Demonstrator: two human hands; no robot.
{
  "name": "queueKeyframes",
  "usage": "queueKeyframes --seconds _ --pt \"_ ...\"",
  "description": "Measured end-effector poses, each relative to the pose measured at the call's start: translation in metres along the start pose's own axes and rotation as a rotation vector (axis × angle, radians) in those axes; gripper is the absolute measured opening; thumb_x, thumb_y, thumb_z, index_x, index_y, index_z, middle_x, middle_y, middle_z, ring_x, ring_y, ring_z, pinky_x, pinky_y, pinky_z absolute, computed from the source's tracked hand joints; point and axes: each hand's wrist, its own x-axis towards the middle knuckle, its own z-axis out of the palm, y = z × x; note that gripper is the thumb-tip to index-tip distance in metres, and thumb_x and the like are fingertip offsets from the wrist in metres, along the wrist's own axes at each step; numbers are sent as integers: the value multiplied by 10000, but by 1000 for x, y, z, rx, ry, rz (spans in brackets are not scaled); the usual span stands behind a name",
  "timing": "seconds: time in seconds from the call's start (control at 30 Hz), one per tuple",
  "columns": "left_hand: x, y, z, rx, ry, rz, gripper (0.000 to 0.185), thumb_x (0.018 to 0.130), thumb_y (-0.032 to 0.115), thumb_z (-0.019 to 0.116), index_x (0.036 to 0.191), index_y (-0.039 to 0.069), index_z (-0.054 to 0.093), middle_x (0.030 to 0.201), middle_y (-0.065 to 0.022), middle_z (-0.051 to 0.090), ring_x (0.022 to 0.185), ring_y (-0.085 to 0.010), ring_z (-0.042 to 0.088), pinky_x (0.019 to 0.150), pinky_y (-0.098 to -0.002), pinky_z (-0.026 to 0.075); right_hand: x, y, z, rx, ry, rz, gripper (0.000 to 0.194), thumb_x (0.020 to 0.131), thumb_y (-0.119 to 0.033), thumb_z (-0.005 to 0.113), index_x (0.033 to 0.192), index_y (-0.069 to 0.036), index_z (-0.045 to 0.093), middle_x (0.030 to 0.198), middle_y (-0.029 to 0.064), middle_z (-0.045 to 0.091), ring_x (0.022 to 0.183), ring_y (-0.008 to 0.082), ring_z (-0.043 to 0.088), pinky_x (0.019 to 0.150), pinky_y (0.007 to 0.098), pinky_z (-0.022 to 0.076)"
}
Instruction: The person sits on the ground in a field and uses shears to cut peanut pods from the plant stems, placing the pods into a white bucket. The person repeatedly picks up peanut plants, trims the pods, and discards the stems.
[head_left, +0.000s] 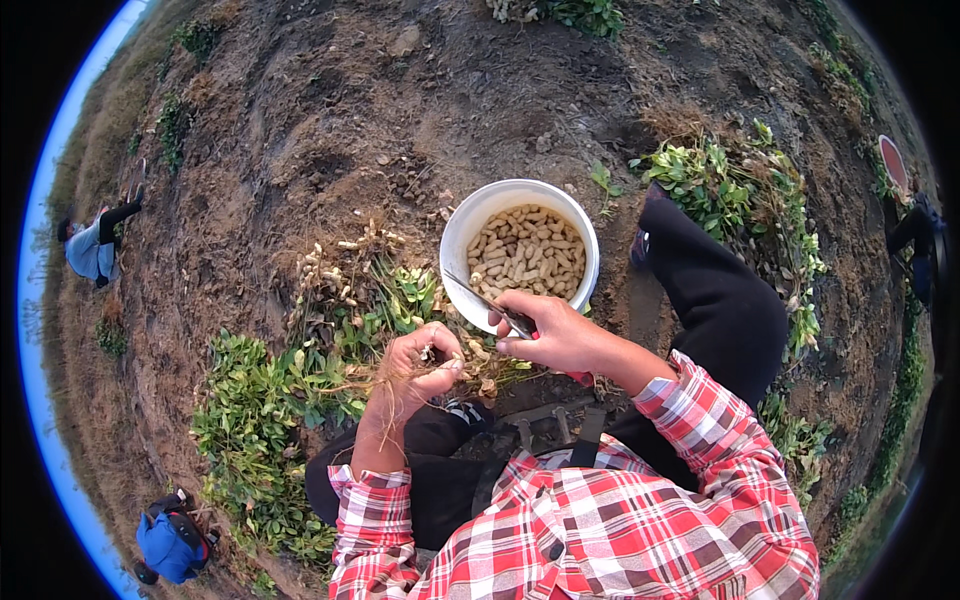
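My left hand grips the root end of a peanut plant, and thin dry roots trail over my wrist. A pale pod or two shows between thumb and fingers. In my right hand is a cutting tool with a long metal blade and a bit of red handle, probably shears or scissors. The blade points up and left across the near rim of a white plastic bucket. Unshelled peanuts lie inside the bucket, well below its rim. My fist hides much of the tool.
Pulled peanut plants are heaped at my left, some with pods attached. More plants lie beyond my right leg. Bare soil stretches ahead. Other people are off to the left and at the far right, near a reddish round container.
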Motion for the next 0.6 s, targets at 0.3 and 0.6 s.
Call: queueKeyframes --seconds 0.3,0.6 --pt "-2 -1 8 74 -21 -42 71 826 52 689 851 42 624 839 21 583 761 -57 510 695 -215 413 15 20 26 408 -138 -15 245 819 -91 711 1024 -43 585 848 3 583 810 86 555 718 259 465" --pt "-4 -4 10 -125 413 -57 39 923 91 634 915 58 616 842 45 551 803 -41 475 725 -212 383 19 19 25 -92 128 -264 654 693 -174 851 1226 -31 500 1041 173 627 998 345 629 872 418 497"
